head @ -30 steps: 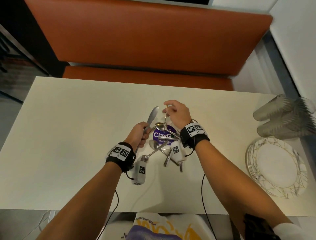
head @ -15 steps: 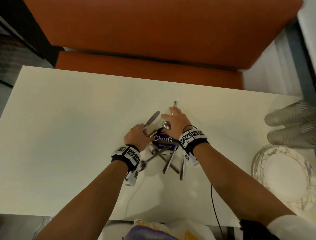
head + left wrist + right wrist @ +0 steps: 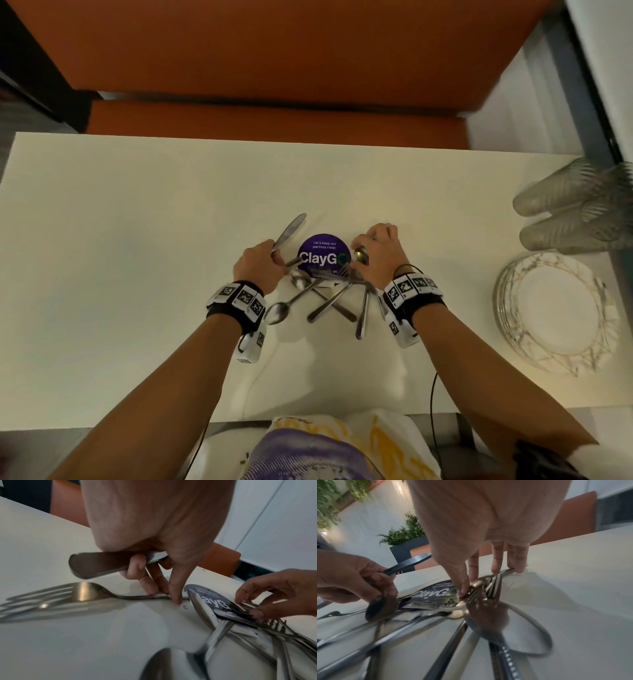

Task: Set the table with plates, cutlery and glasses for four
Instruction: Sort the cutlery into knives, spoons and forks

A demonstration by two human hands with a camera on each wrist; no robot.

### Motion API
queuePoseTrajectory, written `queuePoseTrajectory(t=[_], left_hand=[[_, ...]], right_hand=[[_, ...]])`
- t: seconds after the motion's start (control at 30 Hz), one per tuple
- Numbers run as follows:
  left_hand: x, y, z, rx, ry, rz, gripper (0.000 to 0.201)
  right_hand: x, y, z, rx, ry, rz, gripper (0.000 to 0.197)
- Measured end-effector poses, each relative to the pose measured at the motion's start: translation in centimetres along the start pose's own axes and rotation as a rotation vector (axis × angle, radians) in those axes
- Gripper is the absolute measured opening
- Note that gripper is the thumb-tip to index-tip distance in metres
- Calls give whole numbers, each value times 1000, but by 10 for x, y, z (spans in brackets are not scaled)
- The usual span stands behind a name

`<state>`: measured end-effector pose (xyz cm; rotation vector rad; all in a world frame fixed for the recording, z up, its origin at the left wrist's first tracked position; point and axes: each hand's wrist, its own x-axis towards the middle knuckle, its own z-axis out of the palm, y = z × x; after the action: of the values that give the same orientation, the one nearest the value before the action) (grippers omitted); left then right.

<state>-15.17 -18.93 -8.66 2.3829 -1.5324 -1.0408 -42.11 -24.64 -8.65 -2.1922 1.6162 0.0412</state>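
The tangled pile of steel cutlery (image 3: 329, 301) lies on the pale tabletop (image 3: 137, 240) between both hands. The left hand (image 3: 258, 265) grips a steel table knife (image 3: 287, 233) while fingering a fork; the right hand (image 3: 378, 258) pinches a spoon (image 3: 359, 255). Interlocked tines could drag neighbours and scatter pieces.

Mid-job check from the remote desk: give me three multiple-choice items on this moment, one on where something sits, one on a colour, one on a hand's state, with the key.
1. Where is the stack of plates?
A. By the table's right edge
B. On the orange bench
C. Under the cutlery pile

2. What colour is the round ClayGo sticker?
A. Green
B. Purple
C. Red

3. What is the left hand doing?
A. Lying flat, holding nothing
B. Gripping a glass
C. Gripping a knife

Key: 1 A, the head view shows the plates at the right edge, in front of the glasses. 2 B, the sticker is purple with white lettering. 3 C, the fingers curl round the knife's handle and the blade points away.
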Motion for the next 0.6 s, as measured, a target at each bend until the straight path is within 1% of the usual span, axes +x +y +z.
queuePoseTrajectory(t=[0.07,0.17,0.27,0.37,0.47,0.53,0.6], left_hand=[[-6,-4,-1,2,-7,2,18],[-15,-4,-5,6,-16,-1,26],[-19,0,-12,17,22,19,26],[-21,12,-17,11,17,40,31],[-19,28,-21,11,-16,66,34],[-16,38,-22,27,-60,88,35],[-14,46,-22,59,-90,119,35]], right_hand=[[-13,3,2,-15,-5,21,36],[-26,5,2,-60,-31,60,37],[-25,-2,-4,-36,-16,99,38],[-12,-19,-11,103,37,56,33],[5,-46,-22,371,85,-32,31],[18,-61,-28,536,73,-21,31],[29,-69,-32,633,24,28,27]])
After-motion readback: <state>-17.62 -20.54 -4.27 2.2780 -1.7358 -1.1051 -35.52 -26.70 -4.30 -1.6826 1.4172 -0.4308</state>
